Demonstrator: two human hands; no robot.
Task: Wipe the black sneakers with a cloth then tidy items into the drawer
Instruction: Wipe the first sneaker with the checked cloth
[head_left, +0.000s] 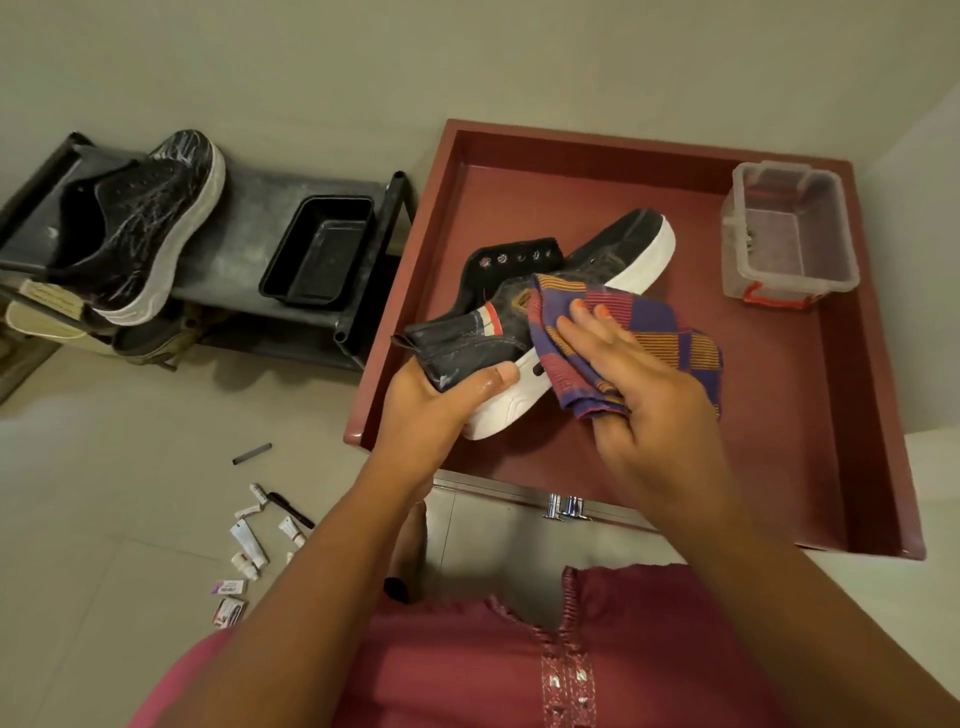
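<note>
The left hand (441, 400) is gripping the heel of a black canvas sneaker with a thick white sole (561, 301), fingers curled under and thumb lying along the sole, holding it tilted over the open dark-red wooden drawer (852, 415), toe pointing toward one o'clock. The right hand (639, 384) is pressing a purple-and-orange striped cloth (649, 332) flat against the shoe's side, fingers spread and nearly straight on top, thumb tucked under the fabric. To wipe well, I judge, the left hand should be bracing the heel firmly while the cloth is working in strokes from heel toward toe. The matching second black sneaker (145, 223) is sitting on a dark shoe rack (244, 208) at ten o'clock, and small tubes and packets (254, 551) are lying on the floor at seven o'clock, not yet tidied.
</note>
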